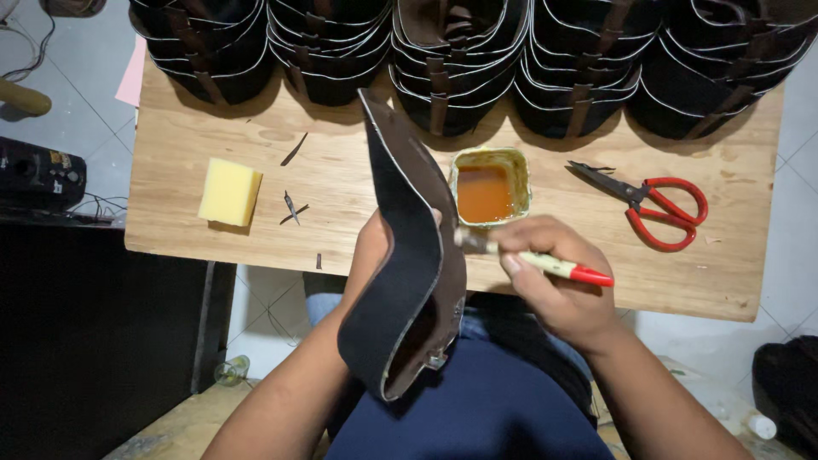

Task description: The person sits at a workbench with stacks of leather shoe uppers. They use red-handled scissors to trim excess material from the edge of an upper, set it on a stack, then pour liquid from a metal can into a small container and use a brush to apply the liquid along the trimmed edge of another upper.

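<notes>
My left hand (371, 249) grips a dark brown curved leather piece (400, 255), held upright over my lap and the table's near edge. My right hand (554, 277) holds a small brush with a cream and red handle (562, 268); its bristle end touches the inner side of the leather piece. Just beyond my hands stands a small square tub of orange glue (487, 189) on the wooden table (341, 187).
Red-handled scissors (656, 209) lie to the right of the tub. A yellow sponge (229, 192) and small dark scraps (292, 207) lie at the left. Stacks of dark leather pieces (460, 60) line the table's far edge. A black device (38, 175) sits off-table left.
</notes>
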A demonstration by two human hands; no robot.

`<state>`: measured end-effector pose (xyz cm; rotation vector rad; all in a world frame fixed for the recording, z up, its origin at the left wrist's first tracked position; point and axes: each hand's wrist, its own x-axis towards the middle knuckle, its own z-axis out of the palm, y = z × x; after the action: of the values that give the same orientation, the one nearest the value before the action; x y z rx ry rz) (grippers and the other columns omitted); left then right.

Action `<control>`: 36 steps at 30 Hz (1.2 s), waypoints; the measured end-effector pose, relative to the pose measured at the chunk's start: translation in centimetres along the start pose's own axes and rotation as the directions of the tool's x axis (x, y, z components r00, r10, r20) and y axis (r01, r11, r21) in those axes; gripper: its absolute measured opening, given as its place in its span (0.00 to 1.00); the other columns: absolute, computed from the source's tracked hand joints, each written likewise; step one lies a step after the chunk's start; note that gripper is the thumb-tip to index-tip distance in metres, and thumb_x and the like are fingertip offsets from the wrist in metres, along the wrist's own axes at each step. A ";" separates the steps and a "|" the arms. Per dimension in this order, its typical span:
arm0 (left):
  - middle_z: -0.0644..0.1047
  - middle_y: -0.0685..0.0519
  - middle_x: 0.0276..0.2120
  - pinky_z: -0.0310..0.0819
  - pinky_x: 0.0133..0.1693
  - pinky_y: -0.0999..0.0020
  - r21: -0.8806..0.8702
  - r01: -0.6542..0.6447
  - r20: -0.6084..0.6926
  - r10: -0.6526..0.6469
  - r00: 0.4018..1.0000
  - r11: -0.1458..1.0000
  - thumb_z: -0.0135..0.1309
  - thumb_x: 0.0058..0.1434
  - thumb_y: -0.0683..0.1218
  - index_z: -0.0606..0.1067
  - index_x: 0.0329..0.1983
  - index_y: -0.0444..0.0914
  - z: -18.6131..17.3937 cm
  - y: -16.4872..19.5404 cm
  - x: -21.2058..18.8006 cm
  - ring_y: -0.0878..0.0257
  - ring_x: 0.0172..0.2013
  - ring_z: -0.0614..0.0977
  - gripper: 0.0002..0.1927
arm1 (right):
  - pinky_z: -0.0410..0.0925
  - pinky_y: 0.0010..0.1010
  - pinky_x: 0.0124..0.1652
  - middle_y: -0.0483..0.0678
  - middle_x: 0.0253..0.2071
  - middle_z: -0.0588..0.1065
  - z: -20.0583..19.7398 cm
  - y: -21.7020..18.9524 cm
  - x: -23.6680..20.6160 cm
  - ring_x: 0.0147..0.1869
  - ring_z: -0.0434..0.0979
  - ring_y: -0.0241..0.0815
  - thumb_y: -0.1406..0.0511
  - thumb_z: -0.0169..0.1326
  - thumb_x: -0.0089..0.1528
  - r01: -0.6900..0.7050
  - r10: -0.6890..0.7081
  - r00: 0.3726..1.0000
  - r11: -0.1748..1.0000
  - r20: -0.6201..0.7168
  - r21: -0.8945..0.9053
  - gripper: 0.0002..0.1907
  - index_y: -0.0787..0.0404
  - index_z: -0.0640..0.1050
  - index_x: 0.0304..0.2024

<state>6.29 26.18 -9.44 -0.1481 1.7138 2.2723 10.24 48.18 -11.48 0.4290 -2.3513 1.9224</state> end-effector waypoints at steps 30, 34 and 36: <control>0.82 0.48 0.39 0.77 0.42 0.69 0.236 -0.113 0.099 0.092 0.991 0.965 0.49 0.69 0.43 0.74 0.47 0.29 -1.9 -1.5 1.0 0.66 0.39 0.81 0.12 | 0.77 0.29 0.45 0.52 0.42 0.80 -1.3 0.6 1.6 0.43 0.83 0.39 0.69 0.53 0.68 -0.251 0.261 0.962 0.962 -0.086 0.111 0.10 0.68 0.75 0.50; 0.81 0.48 0.33 0.77 0.38 0.68 0.424 -0.109 0.064 0.091 0.994 0.899 0.49 0.69 0.46 0.76 0.43 0.29 -1.5 -1.5 1.0 0.65 0.34 0.81 0.13 | 0.76 0.29 0.47 0.53 0.46 0.79 -0.6 1.0 0.8 0.46 0.82 0.39 0.71 0.53 0.68 -0.221 0.227 0.973 0.969 -0.042 0.109 0.08 0.68 0.74 0.49; 0.81 0.48 0.31 0.77 0.37 0.68 0.456 -0.091 0.045 0.080 0.996 0.885 0.49 0.69 0.46 0.76 0.41 0.29 -1.4 -1.7 1.1 0.64 0.32 0.80 0.13 | 0.75 0.29 0.49 0.53 0.46 0.79 -0.6 0.9 0.8 0.47 0.81 0.39 0.72 0.53 0.67 -0.199 0.200 0.980 0.977 -0.013 0.080 0.07 0.68 0.75 0.48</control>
<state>5.64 25.41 -11.66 0.0586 2.2247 1.8427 9.21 48.75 -12.07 0.1817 -2.3943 2.0977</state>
